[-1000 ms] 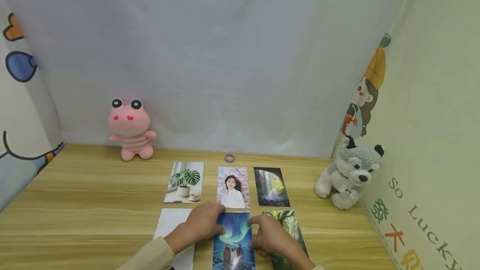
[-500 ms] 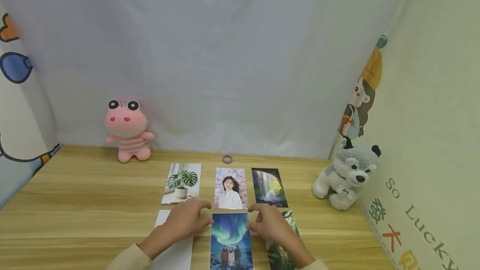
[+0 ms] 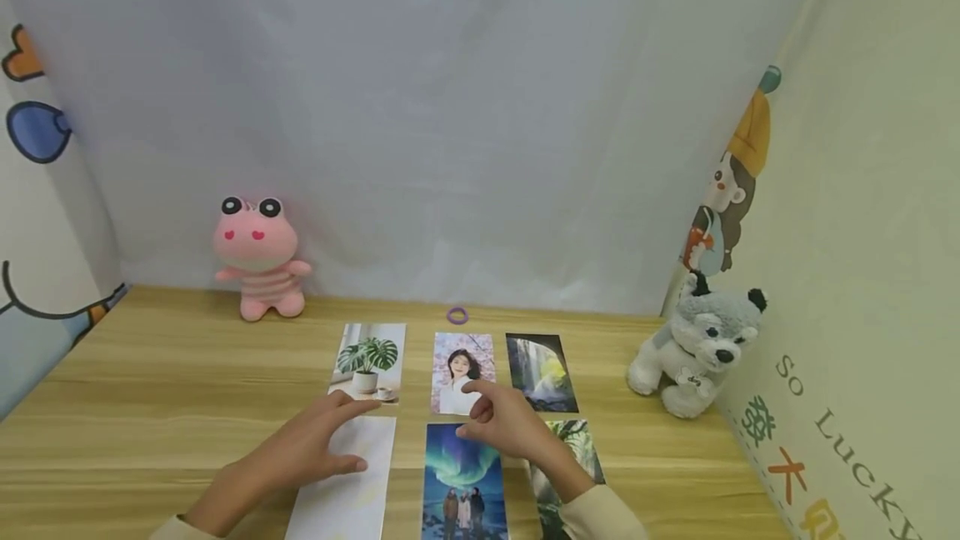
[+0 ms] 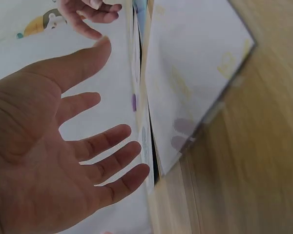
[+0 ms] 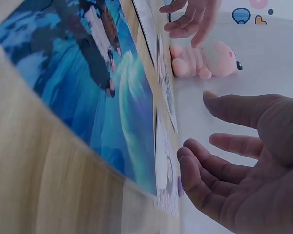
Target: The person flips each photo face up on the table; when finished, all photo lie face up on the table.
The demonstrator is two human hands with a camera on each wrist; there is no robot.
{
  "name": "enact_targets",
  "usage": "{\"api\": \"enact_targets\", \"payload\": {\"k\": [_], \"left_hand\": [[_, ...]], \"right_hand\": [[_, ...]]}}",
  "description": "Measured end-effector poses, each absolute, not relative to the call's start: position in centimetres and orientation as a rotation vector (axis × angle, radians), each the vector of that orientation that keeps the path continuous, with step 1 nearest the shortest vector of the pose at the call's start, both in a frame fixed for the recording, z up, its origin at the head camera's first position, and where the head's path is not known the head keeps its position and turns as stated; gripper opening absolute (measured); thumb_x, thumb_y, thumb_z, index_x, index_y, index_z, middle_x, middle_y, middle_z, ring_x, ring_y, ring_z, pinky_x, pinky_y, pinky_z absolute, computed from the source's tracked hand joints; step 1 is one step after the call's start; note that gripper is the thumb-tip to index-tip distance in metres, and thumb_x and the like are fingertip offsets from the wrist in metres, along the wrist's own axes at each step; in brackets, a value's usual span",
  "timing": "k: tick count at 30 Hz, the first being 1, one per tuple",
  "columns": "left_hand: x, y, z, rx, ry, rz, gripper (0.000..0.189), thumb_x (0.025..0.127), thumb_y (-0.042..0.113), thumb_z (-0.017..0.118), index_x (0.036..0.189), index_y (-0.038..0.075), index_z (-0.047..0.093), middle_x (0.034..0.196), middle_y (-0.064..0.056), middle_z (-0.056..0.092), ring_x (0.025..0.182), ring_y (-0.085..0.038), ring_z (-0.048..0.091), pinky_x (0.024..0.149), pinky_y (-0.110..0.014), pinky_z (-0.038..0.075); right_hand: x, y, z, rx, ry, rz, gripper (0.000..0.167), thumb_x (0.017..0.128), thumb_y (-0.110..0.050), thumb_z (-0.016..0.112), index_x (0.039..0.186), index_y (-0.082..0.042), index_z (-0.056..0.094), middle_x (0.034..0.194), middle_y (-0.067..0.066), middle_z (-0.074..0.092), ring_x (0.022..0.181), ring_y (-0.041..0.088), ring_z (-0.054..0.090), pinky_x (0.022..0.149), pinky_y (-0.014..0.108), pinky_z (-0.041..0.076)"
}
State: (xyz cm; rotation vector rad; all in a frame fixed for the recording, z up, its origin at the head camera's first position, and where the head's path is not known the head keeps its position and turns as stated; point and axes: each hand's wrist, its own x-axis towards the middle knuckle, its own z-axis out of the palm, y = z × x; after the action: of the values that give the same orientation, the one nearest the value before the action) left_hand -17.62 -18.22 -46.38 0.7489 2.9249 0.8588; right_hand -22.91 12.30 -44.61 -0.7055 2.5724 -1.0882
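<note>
Several photo cards lie flat in two rows on the wooden table. My left hand [image 3: 296,448], fingers spread, hovers over the white, faintly marked card [image 3: 348,507] at front left. In the left wrist view, a gap shows between its fingers and that card [image 4: 190,63]. My right hand [image 3: 517,427] hangs above the far edge of the aurora photo [image 3: 463,477], its fingers loosely bent and holding nothing. Behind lie a potted-plant photo [image 3: 366,361], a portrait photo [image 3: 446,357] partly covered by a right fingertip, and a waterfall photo [image 3: 540,373]. My right forearm partly hides a green forest photo [image 3: 581,444].
A purple ring [image 3: 457,316] lies behind the portrait photo. At the back left sits a pink plush toy [image 3: 262,261]; a grey plush dog [image 3: 701,348] stands at the right by the printed wall cloth [image 3: 847,273]. A pale curtain [image 3: 420,123] closes off the back.
Both hands have come off the aurora photo, which stays in place. My left hand has moved left over the white card; my right hand has shifted slightly left above the aurora photo.
</note>
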Motion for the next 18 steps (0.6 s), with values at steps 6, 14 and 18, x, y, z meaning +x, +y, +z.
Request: {"api": "enact_targets", "payload": {"k": [6,14,18], "left_hand": [[-16.9,-19.3,-46.6,0.784,2.897,0.803,0.087,0.064,0.043,0.091,0.139,0.014,0.057,0.130,-0.015,0.057,0.118,-0.039,0.053,0.092,-0.059,0.046],[-16.4,-20.1,-47.3,0.850,2.854,0.716,0.100,0.051,0.050,0.093,0.136,0.012,0.058,0.141,-0.027,0.047,0.125,-0.051,0.045,0.088,-0.067,0.045],[-16.2,-20.3,-47.6,0.893,2.864,0.668,0.102,0.048,0.052,0.093,0.135,0.012,0.059,0.143,-0.030,0.043,0.127,-0.055,0.042,0.088,-0.069,0.045]], "right_hand": [[-23.8,10.3,-45.2,-0.736,2.518,-1.101,0.056,0.086,-0.019,0.079,0.135,-0.003,0.058,0.104,0.012,0.069,0.093,0.023,0.068,0.078,0.032,0.056],[-24.0,7.1,-45.7,-0.775,2.468,-1.080,0.057,0.084,-0.015,0.080,0.136,-0.004,0.058,0.111,0.014,0.070,0.101,0.027,0.069,0.082,0.028,0.055],[-24.1,5.7,-45.8,-0.781,2.488,-1.030,0.056,0.083,-0.015,0.081,0.134,-0.006,0.059,0.113,0.013,0.071,0.105,0.027,0.069,0.086,0.028,0.055]]}}
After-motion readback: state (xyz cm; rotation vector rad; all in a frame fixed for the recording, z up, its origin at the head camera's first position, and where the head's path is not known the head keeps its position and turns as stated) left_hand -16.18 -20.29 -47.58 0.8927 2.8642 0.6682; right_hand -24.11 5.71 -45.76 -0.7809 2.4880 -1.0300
